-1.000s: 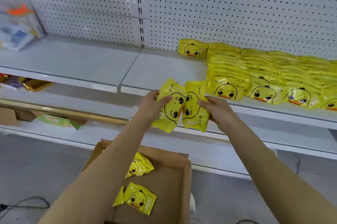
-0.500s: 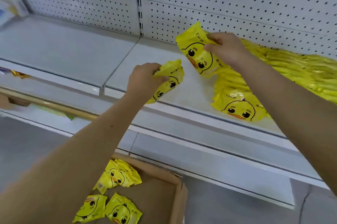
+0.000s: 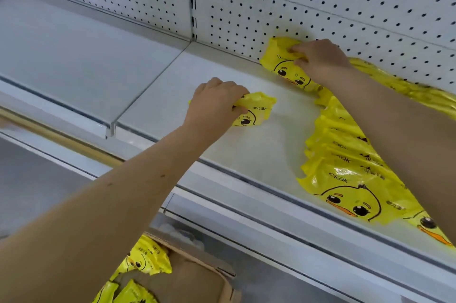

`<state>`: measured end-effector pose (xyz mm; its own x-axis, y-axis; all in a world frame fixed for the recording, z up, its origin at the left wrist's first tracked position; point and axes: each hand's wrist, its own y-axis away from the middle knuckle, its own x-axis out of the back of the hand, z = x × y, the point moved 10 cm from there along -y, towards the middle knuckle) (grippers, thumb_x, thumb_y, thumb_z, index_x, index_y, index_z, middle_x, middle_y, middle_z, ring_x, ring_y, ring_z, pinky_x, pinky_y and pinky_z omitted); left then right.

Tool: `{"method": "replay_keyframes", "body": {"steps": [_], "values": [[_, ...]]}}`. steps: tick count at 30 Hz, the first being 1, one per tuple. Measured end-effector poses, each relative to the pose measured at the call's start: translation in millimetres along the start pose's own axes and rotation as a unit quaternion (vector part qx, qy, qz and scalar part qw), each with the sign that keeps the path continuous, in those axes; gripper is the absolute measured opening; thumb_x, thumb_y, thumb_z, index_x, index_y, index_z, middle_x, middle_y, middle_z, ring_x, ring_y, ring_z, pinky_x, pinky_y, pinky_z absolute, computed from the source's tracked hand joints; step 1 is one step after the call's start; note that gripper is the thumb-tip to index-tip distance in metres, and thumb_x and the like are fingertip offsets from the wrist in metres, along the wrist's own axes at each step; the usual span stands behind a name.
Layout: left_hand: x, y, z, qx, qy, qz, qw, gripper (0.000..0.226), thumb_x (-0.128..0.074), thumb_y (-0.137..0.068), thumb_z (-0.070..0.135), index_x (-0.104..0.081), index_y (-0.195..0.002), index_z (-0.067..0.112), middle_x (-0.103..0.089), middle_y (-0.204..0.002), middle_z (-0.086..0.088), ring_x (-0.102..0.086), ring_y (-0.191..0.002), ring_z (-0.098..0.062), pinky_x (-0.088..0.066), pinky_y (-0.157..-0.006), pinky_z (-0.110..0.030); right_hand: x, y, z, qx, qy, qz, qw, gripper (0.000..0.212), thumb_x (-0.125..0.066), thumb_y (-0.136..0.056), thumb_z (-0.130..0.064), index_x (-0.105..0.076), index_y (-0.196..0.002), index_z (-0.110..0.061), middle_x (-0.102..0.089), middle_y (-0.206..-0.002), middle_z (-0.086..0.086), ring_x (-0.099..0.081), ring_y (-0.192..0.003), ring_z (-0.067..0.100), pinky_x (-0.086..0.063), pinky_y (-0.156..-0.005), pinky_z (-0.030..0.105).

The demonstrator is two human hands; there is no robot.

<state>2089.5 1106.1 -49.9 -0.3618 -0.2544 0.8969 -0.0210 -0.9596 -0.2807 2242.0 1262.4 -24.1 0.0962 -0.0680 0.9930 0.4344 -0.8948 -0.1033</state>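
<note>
My left hand (image 3: 217, 102) grips a yellow duck-print packet (image 3: 256, 111) and holds it down on the white shelf (image 3: 222, 73), near the shelf's middle. My right hand (image 3: 320, 58) pinches the top of a second yellow duck packet (image 3: 288, 70) at the back of the shelf, against the pegboard wall (image 3: 296, 1). To the right, a row of the same packets (image 3: 345, 162) lies overlapped from back to front; my right forearm hides part of it.
A cardboard box (image 3: 197, 275) stands on the floor below, with several duck packets (image 3: 145, 258) inside. The shelf section to the left (image 3: 74, 51) is bare white metal. A lower shelf edge (image 3: 246, 223) juts out beneath.
Both hands have gone forward and down onto the shelf. The right hand's packet moved from mid-air to the back wall, and the left hand's packet now touches the shelf surface.
</note>
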Motion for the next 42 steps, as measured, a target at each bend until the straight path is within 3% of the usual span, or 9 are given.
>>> {"method": "replay_keyframes", "body": {"steps": [6, 13, 18, 23, 27, 31, 35, 39, 42], "values": [[-8, -7, 7, -0.019, -0.016, -0.008, 1.000, 0.029, -0.058, -0.089, 0.035, -0.060, -0.116, 0.029, -0.064, -0.107, 0.009, -0.045, -0.104, -0.020, -0.020, -0.079, -0.026, -15, -12, -1, 0.035, 0.123, -0.029, 0.991, 0.042, -0.058, -0.091, -0.020, -0.052, -0.132, -0.024, -0.053, -0.126, 0.011, -0.046, -0.118, 0.034, -0.038, -0.092, 0.043], [-10, -7, 5, -0.018, -0.003, -0.014, 1.000, 0.030, -0.058, -0.089, 0.035, -0.059, -0.118, 0.028, -0.064, -0.107, 0.010, -0.045, -0.106, -0.019, -0.022, -0.085, -0.026, -6, -24, -7, 0.077, 0.128, 0.012, 0.989, 0.033, -0.058, -0.092, -0.020, -0.057, -0.126, -0.018, -0.059, -0.118, 0.012, -0.044, -0.114, 0.035, -0.039, -0.086, 0.045], [-11, -5, 5, -0.015, -0.002, -0.009, 1.000, 0.029, -0.060, -0.088, 0.035, -0.060, -0.116, 0.027, -0.064, -0.105, 0.009, -0.046, -0.104, -0.019, -0.019, -0.080, -0.024, -14, -24, 0, 0.052, 0.109, -0.001, 0.993, 0.039, -0.060, -0.090, -0.015, -0.053, -0.128, -0.013, -0.046, -0.124, 0.013, -0.038, -0.120, 0.034, -0.043, -0.083, 0.049], [-11, -7, 4, -0.004, -0.012, -0.018, 1.000, 0.030, -0.059, -0.088, 0.038, -0.058, -0.116, 0.027, -0.063, -0.107, 0.009, -0.045, -0.106, -0.019, -0.020, -0.081, -0.024, -14, -18, 8, 0.050, 0.125, -0.012, 0.991, 0.053, -0.069, -0.083, -0.023, -0.049, -0.131, -0.012, -0.046, -0.125, 0.014, -0.040, -0.119, 0.035, -0.042, -0.084, 0.046], [-10, -2, 6, -0.008, -0.032, -0.007, 0.999, 0.030, -0.058, -0.089, 0.037, -0.057, -0.116, 0.024, -0.062, -0.108, 0.006, -0.045, -0.107, -0.020, -0.025, -0.088, -0.028, -17, -11, 17, 0.032, 0.131, -0.012, 0.991, 0.053, -0.066, -0.082, -0.009, -0.045, -0.132, -0.010, -0.045, -0.126, 0.016, -0.041, -0.117, 0.035, -0.041, -0.086, 0.045], [-7, -3, 2, 0.013, -0.054, 0.007, 0.998, 0.034, -0.057, -0.089, 0.043, -0.057, -0.116, 0.023, -0.061, -0.110, 0.004, -0.046, -0.107, -0.023, -0.029, -0.090, -0.032, -13, -8, 16, 0.018, 0.153, 0.024, 0.988, 0.044, -0.059, -0.083, 0.003, -0.046, -0.125, -0.003, -0.046, -0.121, 0.019, -0.047, -0.106, 0.038, -0.041, -0.077, 0.042], [-9, -3, -2, 0.033, -0.057, 0.005, 0.998, 0.037, -0.057, -0.087, 0.045, -0.054, -0.118, 0.023, -0.059, -0.112, 0.004, -0.047, -0.106, -0.023, -0.030, -0.089, -0.032, -15, -5, 13, 0.017, 0.158, 0.010, 0.987, 0.050, -0.064, -0.083, -0.005, -0.042, -0.128, -0.003, -0.045, -0.126, 0.019, -0.046, -0.111, 0.037, -0.042, -0.082, 0.044], [-11, -6, -2, 0.042, -0.055, -0.009, 0.998, 0.037, -0.059, -0.086, 0.042, -0.054, -0.118, 0.022, -0.058, -0.111, 0.002, -0.048, -0.104, -0.023, -0.029, -0.087, -0.032, 4, 6, 7, 0.029, 0.059, 0.018, 0.998, 0.057, -0.070, -0.081, -0.023, -0.045, -0.131, -0.013, -0.045, -0.127, 0.012, -0.043, -0.116, 0.032, -0.040, -0.089, 0.043], [-11, -9, -4, 0.053, -0.029, -0.025, 0.998, 0.038, -0.061, -0.085, 0.041, -0.055, -0.116, 0.020, -0.058, -0.109, 0.001, -0.048, -0.104, -0.023, -0.029, -0.085, -0.031, 0, 27, -20, 0.079, -0.099, -0.065, 0.990, 0.058, -0.075, -0.076, -0.030, -0.051, -0.128, -0.022, -0.053, -0.121, 0.002, -0.049, -0.110, 0.020, -0.039, -0.088, 0.029]]}}
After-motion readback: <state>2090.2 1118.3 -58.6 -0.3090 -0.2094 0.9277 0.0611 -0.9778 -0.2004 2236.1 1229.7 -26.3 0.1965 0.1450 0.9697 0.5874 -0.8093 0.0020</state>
